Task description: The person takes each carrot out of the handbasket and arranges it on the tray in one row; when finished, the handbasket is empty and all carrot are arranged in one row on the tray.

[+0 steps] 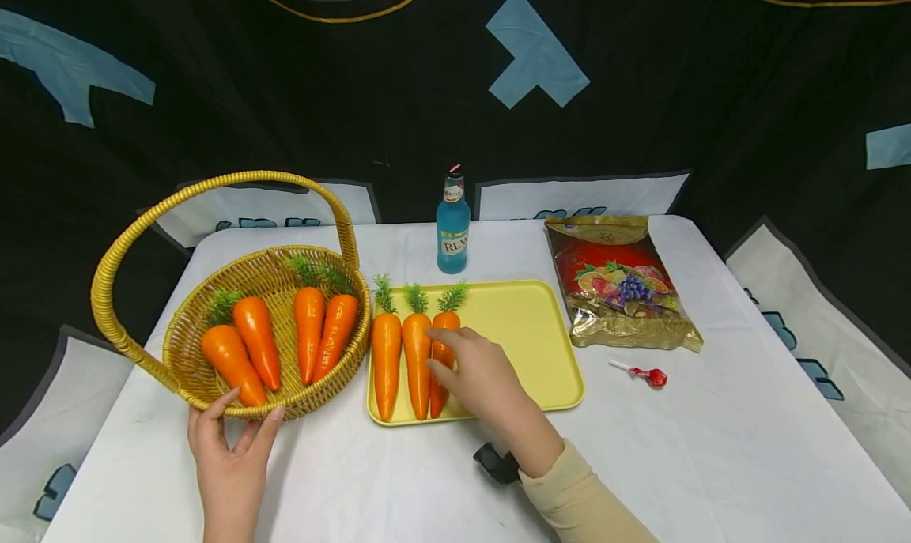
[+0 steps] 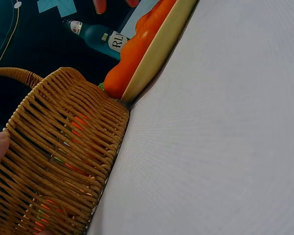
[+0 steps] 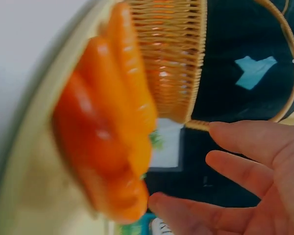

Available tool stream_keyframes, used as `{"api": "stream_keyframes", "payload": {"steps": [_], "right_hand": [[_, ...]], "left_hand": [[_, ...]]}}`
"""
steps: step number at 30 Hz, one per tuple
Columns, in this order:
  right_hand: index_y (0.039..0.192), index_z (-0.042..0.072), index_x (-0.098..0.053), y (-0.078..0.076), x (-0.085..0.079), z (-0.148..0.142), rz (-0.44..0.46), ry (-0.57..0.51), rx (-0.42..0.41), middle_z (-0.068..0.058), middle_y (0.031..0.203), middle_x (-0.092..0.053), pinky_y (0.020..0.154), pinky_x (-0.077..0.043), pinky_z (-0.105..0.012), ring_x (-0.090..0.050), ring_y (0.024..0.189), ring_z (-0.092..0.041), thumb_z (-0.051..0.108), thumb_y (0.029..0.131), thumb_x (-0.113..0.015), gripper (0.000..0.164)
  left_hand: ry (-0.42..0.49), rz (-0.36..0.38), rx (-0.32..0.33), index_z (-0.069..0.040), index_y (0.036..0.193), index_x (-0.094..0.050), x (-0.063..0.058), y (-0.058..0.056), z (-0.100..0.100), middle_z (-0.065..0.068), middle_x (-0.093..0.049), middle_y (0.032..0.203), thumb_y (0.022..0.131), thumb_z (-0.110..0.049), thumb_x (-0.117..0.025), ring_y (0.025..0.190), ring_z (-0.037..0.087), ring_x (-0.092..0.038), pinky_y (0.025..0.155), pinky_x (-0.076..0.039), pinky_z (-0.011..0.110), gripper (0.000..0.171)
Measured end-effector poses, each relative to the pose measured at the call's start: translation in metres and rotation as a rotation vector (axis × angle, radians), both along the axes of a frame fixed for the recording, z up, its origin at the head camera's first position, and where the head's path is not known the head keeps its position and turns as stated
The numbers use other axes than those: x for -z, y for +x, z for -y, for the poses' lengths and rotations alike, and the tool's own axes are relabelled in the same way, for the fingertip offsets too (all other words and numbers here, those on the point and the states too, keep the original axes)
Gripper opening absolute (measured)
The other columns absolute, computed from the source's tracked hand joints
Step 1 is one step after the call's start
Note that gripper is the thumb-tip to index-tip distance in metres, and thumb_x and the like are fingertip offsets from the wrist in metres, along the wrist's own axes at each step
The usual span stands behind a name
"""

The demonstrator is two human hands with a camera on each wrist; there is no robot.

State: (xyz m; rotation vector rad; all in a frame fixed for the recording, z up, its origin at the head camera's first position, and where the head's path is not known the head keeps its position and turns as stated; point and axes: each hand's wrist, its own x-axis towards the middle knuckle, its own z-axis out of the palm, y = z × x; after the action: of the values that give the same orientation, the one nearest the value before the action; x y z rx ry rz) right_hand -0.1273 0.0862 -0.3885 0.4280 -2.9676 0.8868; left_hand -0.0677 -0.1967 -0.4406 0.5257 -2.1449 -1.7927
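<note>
On the left stands a woven basket point(image 1: 266, 250) with a tall handle, holding several orange carrots point(image 1: 256, 341) with green tops. My left hand point(image 1: 231, 456) holds the basket's near rim, with fingertips over the edge and others against the outer wall. Three carrots point(image 1: 387, 365) lie side by side at the left of a yellow tray point(image 1: 519, 337). Above the rightmost carrot point(image 1: 447, 322) is my right hand point(image 1: 484, 373), fingers and thumb spread apart. The right wrist view shows nothing between the fingers point(image 3: 240, 166), which are beside the carrots.
A blue bottle point(image 1: 453, 231) stands behind the tray. At the right lie a red and gold candy bag point(image 1: 622, 286) and a red lollipop point(image 1: 651, 377). The basket's side nearly touches the tray's left edge. A dark curtain point(image 1: 398, 92) hangs behind the white table point(image 1: 356, 488).
</note>
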Motion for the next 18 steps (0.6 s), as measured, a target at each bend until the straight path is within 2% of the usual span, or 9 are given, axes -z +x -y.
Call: {"api": "stream_keyframes", "payload": {"steps": [6,7,11,13,18], "right_hand": [[0.133,0.024,-0.06,-0.008,-0.02,0.014,0.0,-0.111,-0.062,-0.001,0.124,-0.062,0.072,-0.054,-0.028,-0.062,0.091,-0.019,0.029,0.093,-0.066,0.041],[0.134,0.025,-0.059,-0.01,-0.022,0.018,0.006,-0.127,-0.073,0.001,0.128,-0.06,0.075,-0.054,-0.027,-0.062,0.095,-0.018,0.029,0.094,-0.065,0.041],[0.137,0.028,-0.056,-0.018,-0.03,0.038,0.036,-0.197,-0.138,0.003,0.134,-0.056,0.073,-0.053,-0.02,-0.062,0.099,-0.018,0.03,0.094,-0.065,0.044],[0.137,0.029,-0.055,-0.024,-0.033,0.05,0.043,-0.216,-0.174,0.005,0.133,-0.057,0.069,-0.052,-0.017,-0.061,0.096,-0.014,0.03,0.094,-0.066,0.045],[0.137,0.027,-0.055,-0.037,-0.037,0.083,0.011,-0.19,-0.269,0.006,0.124,-0.061,0.053,-0.045,-0.014,-0.053,0.072,-0.006,0.03,0.093,-0.066,0.045]], "left_hand": [[0.004,-0.007,-0.007,-0.006,0.139,-0.039,-0.001,0.0,0.001,-0.005,-0.001,0.156,0.085,0.0,-0.072,0.142,0.017,-0.015,0.092,-0.043,0.011,0.064],[0.011,-0.008,-0.007,-0.006,0.139,-0.039,-0.001,0.0,0.001,-0.005,-0.001,0.156,0.085,0.0,-0.072,0.142,0.017,-0.015,0.093,-0.043,0.012,0.064],[0.038,-0.013,-0.006,-0.006,0.139,-0.039,-0.001,0.0,0.001,-0.007,0.001,0.156,0.085,0.001,-0.072,0.142,0.017,-0.015,0.093,-0.043,0.013,0.064],[0.04,-0.013,-0.004,-0.006,0.139,-0.039,0.0,-0.001,0.001,-0.007,0.0,0.156,0.085,0.001,-0.072,0.142,0.018,-0.015,0.091,-0.044,0.012,0.064],[0.027,0.003,-0.002,-0.006,0.14,-0.038,0.0,0.0,0.0,-0.007,0.0,0.156,0.085,0.0,-0.072,0.143,0.019,-0.012,0.092,-0.044,0.013,0.065]]}}
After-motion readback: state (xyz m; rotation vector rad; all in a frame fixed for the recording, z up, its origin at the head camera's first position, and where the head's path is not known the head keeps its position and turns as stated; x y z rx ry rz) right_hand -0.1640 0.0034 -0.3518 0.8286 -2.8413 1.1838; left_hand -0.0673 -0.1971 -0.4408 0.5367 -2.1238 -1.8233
